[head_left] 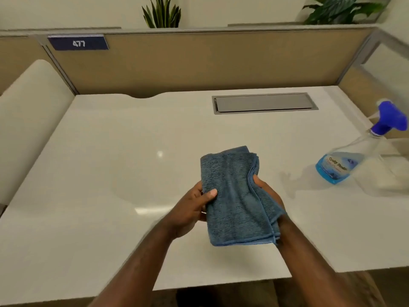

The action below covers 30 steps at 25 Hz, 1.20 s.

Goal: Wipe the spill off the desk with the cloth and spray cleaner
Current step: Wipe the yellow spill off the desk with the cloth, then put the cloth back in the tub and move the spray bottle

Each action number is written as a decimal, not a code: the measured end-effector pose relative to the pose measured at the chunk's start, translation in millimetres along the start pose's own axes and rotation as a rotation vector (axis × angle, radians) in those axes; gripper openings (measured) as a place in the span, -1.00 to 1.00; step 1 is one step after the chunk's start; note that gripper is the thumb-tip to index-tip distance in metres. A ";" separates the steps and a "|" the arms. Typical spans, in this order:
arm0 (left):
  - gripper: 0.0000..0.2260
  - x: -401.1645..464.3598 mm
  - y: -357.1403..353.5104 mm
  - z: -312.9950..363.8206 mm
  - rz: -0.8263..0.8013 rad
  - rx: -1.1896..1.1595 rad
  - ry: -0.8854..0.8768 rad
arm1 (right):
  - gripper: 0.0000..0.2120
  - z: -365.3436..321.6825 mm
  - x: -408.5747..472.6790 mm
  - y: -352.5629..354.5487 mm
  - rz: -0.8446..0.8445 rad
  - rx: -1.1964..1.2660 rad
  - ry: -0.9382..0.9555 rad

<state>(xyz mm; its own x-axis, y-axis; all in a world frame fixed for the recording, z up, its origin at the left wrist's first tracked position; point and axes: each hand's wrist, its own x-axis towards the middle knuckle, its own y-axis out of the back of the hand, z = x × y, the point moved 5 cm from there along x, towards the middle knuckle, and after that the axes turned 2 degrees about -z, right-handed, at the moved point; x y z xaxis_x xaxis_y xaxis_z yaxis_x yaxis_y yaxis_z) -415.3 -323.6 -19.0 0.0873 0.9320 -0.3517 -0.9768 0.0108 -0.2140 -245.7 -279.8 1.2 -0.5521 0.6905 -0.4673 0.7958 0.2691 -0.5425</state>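
Observation:
A folded blue-grey cloth [234, 196] is held just above the white desk [99, 173], near its front middle. My left hand [192, 207] grips the cloth's left edge, thumb on top. My right hand [269, 193] holds the right edge, mostly hidden under the folds. A clear spray bottle [352, 158] with blue liquid and a blue trigger head stands tilted at the right of the desk, apart from both hands. A faint wet patch [290, 182] shows between the cloth and the bottle. A dull smear [132, 191] lies left of the cloth.
A grey cable hatch [264, 103] is set into the desk at the back right. Tan partition panels [199, 63] wall in the back and sides, with a "477" sign at the back left. Plants stand behind the partition. The desk's front edge runs just below my forearms.

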 end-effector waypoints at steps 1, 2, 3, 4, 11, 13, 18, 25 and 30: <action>-0.66 5.4 -14.9 1.0 -0.013 0.004 -0.005 | -0.76 -14.2 -5.3 18.8 -0.020 -0.065 0.031; -0.66 10.9 -30.1 1.1 -0.034 0.012 -0.009 | -0.75 -26.8 -13.6 36.4 -0.051 -0.086 0.081; -0.65 17.0 -48.4 1.4 -0.064 0.019 -0.012 | -0.73 -40.0 -24.2 58.5 -0.020 -0.139 0.087; -0.65 23.0 -66.7 1.6 -0.097 0.032 -0.016 | -0.73 -51.8 -32.1 79.3 -0.031 -0.159 0.084; -0.70 69.8 -202.8 3.6 -0.232 0.073 -0.098 | -0.52 -97.8 -110.4 211.3 -0.061 -0.029 0.230; -0.74 83.0 -237.1 7.3 -0.291 0.032 -0.101 | -0.60 -113.7 -131.4 235.3 -0.074 0.033 0.313; -0.78 111.4 -296.1 24.2 -0.531 0.003 -0.242 | -0.78 -155.9 -147.1 285.4 -0.096 -0.028 0.436; -0.82 181.3 -363.0 31.6 -0.188 0.835 -0.745 | -0.46 -229.2 -164.2 327.7 0.426 -0.842 0.695; -0.68 210.5 -424.4 39.5 -0.110 0.523 -0.384 | -0.61 -243.1 -172.5 326.1 0.704 -1.411 1.319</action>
<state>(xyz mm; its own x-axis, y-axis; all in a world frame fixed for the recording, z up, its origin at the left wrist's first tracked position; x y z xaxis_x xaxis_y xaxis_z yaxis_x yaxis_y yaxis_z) 9.8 -117.6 33.8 0.2109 0.9773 0.0182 -0.9407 0.1979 0.2755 169.5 -147.9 74.6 -0.1698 0.6754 0.7176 0.7038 -0.4266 0.5680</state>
